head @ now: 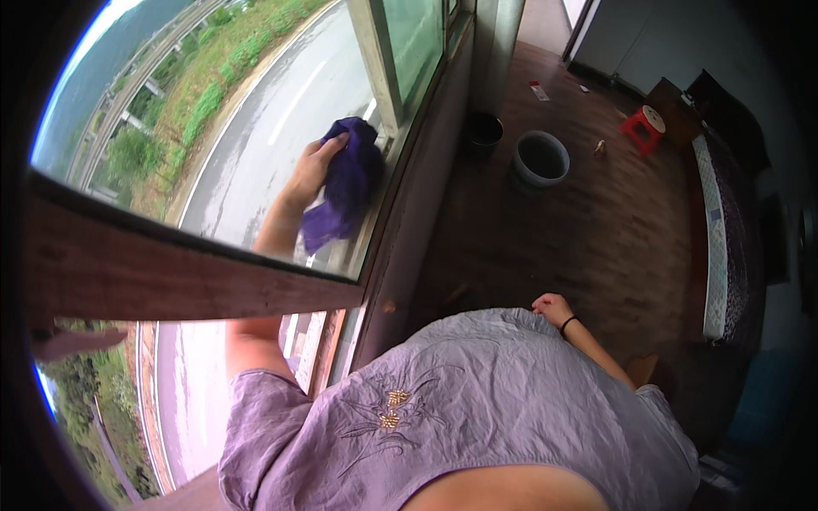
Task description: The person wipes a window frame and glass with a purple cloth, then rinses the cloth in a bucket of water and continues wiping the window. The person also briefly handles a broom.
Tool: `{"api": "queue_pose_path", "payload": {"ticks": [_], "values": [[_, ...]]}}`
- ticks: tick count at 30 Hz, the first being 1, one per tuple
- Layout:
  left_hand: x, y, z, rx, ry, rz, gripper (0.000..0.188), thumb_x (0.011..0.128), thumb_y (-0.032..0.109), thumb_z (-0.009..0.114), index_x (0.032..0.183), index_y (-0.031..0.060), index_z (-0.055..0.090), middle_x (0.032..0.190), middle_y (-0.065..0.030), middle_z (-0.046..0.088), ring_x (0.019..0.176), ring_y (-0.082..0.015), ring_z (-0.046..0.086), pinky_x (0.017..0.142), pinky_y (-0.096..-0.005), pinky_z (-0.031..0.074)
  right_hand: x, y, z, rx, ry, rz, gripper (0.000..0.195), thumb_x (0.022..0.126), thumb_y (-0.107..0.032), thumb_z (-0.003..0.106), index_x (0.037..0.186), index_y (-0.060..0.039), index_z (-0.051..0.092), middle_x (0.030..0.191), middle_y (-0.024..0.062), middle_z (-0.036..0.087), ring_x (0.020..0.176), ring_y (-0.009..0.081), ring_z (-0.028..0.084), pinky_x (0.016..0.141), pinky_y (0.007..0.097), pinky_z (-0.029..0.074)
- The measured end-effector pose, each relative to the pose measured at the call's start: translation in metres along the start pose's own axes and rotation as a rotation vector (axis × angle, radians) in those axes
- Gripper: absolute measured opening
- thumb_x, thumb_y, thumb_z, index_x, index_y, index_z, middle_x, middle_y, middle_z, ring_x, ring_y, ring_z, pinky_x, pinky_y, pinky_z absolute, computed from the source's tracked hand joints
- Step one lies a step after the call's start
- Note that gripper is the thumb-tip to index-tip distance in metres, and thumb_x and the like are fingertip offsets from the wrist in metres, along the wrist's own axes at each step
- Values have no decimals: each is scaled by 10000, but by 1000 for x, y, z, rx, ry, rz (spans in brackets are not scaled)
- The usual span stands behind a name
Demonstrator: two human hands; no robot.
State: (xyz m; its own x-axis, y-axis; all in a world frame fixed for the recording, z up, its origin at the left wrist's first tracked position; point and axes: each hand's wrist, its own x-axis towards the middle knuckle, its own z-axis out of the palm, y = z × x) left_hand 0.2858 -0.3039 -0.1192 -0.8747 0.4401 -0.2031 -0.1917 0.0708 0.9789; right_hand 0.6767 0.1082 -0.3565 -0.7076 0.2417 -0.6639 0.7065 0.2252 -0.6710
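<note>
Seen through the glass pane, my left hand (312, 171) is outside the window, gripping a purple cloth (350, 182). The cloth hangs bunched by the outer side of the window frame (372, 64), its lower end spread out. My left arm passes through the open part of the window beside the wooden sash (192, 262). Inside the room, my right hand (552, 309) is near the front of my shirt, with a dark band on the wrist. Its fingers are partly curled; whether they touch the shirt is unclear.
On the wooden floor (575, 236) stand a grey bucket (542, 160) and a dark bucket (484, 131) near the wall. A red stool (644, 128) is farther right, by a bed with a pale mattress edge (714, 243). A road (255, 140) lies outside below.
</note>
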Motion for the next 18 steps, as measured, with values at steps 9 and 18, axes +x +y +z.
{"api": "queue_pose_path", "payload": {"ticks": [9,18], "values": [[94,-61,34,370,-108,28,419,942,335,432,1050,-35,597,958,-73,612,894,-152,537,830,-328,431,-45,36,-2,-22,91,111,161,940,-154,561,965,-26,656,812,101,691,624,166,654,539,307,559],[-32,-83,-25,622,-236,20,451,879,201,497,1200,-113,542,877,-133,650,761,-157,568,777,-320,496,-32,37,22,34,60,-47,136,911,-115,581,933,-23,680,815,89,708,706,139,673,632,278,548]]}}
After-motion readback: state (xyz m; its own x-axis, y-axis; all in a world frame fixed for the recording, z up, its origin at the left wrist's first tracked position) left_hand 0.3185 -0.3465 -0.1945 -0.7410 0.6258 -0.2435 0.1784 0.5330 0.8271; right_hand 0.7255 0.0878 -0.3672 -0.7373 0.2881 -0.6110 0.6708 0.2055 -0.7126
